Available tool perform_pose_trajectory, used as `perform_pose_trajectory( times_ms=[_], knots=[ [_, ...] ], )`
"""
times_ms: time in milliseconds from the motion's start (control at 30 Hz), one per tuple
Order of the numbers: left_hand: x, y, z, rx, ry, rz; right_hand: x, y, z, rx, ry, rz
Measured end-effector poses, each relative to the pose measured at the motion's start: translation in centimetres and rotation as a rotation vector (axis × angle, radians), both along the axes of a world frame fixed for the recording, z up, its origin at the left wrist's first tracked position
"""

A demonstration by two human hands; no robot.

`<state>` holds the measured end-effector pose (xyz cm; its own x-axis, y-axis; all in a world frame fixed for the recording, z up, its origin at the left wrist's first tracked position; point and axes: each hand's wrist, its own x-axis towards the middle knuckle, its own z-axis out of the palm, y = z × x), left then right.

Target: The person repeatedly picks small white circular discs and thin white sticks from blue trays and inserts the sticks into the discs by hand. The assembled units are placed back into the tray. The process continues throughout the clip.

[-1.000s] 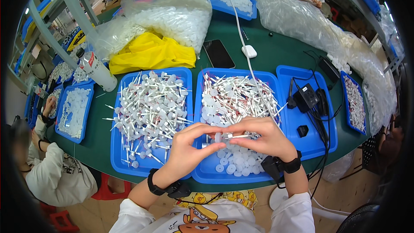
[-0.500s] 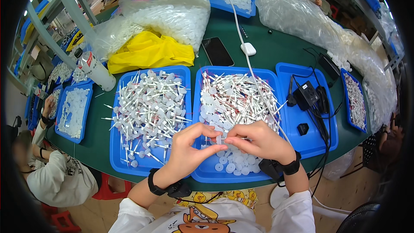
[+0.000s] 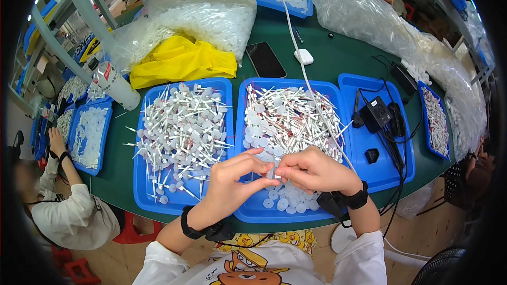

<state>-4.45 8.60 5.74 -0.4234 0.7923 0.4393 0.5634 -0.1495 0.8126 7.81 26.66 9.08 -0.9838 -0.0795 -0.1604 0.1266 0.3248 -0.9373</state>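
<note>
Over the near part of the middle blue tray (image 3: 253, 214), both my hands meet fingertip to fingertip. My left hand (image 3: 228, 180) pinches a small translucent white disc (image 3: 271, 173) on edge between thumb and index finger. My right hand (image 3: 321, 171) is closed at the disc's right side; its fingertips hide whatever they grip. Loose translucent discs (image 3: 291, 200) lie below my hands in this tray, and a heap of thin white sticks (image 3: 301, 119) with reddish strands fills its far part. To the left, another blue tray (image 3: 140, 184) holds sticks with discs fitted on them.
A blue tray (image 3: 388, 173) with black adapters and cables sits at right. A white cable (image 3: 296, 47) hangs across the middle tray. Beyond are a phone (image 3: 265, 60), a white case (image 3: 304, 56), a yellow bag (image 3: 185, 62) and a bottle (image 3: 117, 87). A co-worker (image 3: 68, 200) sits at left.
My hands stay in nearly the same place, with the disc shifted slightly between the fingertips. The co-worker at left has moved a hand and arm. The whole view has shifted a little.
</note>
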Motion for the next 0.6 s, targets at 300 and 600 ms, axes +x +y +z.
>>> perform_pose_trajectory(
  times_ms=[300,600],
  knots=[
    [0.0,-0.4,0.0,-0.018,-0.082,-0.069,0.0,-0.3,-0.2,-0.220,-0.102,0.021],
    [0.6,-0.5,1.6,-0.065,0.028,0.221,-0.5,0.0,-1.9,-0.277,0.025,-0.218]
  ],
)
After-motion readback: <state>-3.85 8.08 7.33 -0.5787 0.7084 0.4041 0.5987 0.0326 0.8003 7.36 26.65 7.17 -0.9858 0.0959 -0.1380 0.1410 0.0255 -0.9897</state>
